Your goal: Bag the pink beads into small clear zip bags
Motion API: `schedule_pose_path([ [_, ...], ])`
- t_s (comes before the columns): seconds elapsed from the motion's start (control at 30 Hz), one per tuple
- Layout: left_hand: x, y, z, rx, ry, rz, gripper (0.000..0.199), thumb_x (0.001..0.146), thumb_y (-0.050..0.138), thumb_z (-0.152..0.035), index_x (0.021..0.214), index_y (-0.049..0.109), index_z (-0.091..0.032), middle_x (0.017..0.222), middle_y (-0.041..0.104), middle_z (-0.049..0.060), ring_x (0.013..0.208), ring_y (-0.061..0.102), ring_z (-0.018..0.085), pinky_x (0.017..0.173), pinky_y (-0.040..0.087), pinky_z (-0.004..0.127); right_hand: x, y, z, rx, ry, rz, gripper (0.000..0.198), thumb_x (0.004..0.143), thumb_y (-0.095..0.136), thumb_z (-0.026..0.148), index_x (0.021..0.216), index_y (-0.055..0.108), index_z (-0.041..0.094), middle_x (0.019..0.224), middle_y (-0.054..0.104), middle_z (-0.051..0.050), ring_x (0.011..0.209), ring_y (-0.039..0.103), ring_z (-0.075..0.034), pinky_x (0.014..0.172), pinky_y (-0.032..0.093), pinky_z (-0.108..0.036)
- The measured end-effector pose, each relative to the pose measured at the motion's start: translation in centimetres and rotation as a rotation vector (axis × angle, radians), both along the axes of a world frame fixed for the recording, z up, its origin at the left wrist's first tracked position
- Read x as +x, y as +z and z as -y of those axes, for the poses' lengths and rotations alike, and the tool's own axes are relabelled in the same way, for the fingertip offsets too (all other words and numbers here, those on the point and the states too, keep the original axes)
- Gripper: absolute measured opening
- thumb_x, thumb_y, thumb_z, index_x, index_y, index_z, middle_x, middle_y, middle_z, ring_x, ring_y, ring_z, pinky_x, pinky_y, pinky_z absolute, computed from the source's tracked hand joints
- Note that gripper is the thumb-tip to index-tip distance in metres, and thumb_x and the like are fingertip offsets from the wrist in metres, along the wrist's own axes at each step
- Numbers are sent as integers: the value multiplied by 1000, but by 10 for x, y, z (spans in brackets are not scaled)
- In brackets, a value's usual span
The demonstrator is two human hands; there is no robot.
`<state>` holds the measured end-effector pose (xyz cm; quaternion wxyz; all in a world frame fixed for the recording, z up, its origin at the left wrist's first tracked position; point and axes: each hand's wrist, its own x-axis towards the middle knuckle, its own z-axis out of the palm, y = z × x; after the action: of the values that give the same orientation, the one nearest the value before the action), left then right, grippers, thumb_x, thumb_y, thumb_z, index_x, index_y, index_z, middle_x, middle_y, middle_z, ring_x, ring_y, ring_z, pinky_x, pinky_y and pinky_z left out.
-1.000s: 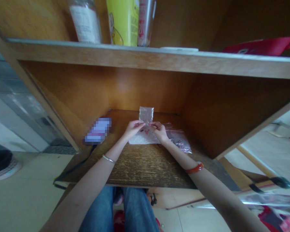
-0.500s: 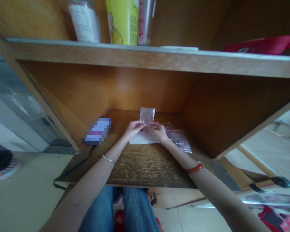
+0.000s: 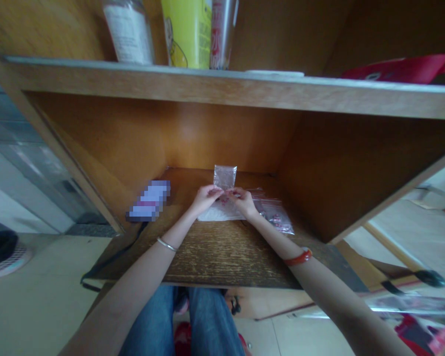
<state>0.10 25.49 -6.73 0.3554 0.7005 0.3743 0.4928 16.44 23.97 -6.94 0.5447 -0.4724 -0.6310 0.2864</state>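
Note:
Both hands pinch the near edge of a small clear plastic bag (image 3: 225,176), which stands up beyond the fingertips. My left hand (image 3: 206,196) is closed on its left corner. My right hand (image 3: 244,200) is closed on the right corner, close to the left fingertips. Beneath the hands lies a white sheet or flat bag (image 3: 218,211) with small reddish bits on it, too small to name. Clear zip bags (image 3: 280,217) holding small red and dark pieces rest beside my right wrist, partly behind it.
A pixelated phone-like device (image 3: 149,201) with a dark cable (image 3: 133,242) lies at the left of the wooden desk (image 3: 222,252). Overhead, a shelf edge (image 3: 222,89) carries a bottle (image 3: 129,34), a yellow container (image 3: 189,34) and a red pouch (image 3: 404,69). Side walls enclose the space.
The small plastic bag has tilted or shifted very slightly left, and my right fingertips have moved a little left toward the left ones. Both hands keep their pinch.

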Motion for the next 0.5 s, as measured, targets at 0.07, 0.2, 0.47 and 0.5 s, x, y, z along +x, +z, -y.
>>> schedule_pose_path([
  [0.07, 0, 1, 1, 3, -2, 16, 22, 75, 64, -37, 81, 68, -16, 80, 71, 5, 73, 63, 17, 70, 48, 30, 0, 0, 0, 0, 5, -4, 25, 68, 66, 42, 75, 68, 18, 75, 69, -4, 71, 60, -16, 73, 46, -31],
  [0.2, 1, 4, 4, -10, -23, 48, 23, 76, 63, -39, 80, 69, -17, 78, 71, 4, 72, 63, 17, 70, 48, 30, 0, 1, 1, -4, 25, -1, 26, 68, 65, 42, 75, 68, 17, 74, 68, -3, 69, 59, -15, 70, 45, -29],
  [0.47, 0, 2, 2, -27, -26, 32, 25, 78, 62, -38, 87, 72, -17, 85, 73, 6, 76, 66, 19, 73, 49, 31, -1, 6, 4, -24, 15, -26, 26, 68, 64, 40, 74, 68, 15, 72, 69, -5, 67, 60, -15, 67, 46, -27],
  [0.5, 0, 2, 2, -24, -34, 32, 26, 78, 61, -39, 87, 72, -17, 86, 73, 6, 77, 66, 19, 74, 49, 31, -1, 6, 4, -32, 19, -25, 26, 69, 64, 40, 75, 68, 15, 73, 69, -5, 67, 60, -15, 67, 46, -27],
])
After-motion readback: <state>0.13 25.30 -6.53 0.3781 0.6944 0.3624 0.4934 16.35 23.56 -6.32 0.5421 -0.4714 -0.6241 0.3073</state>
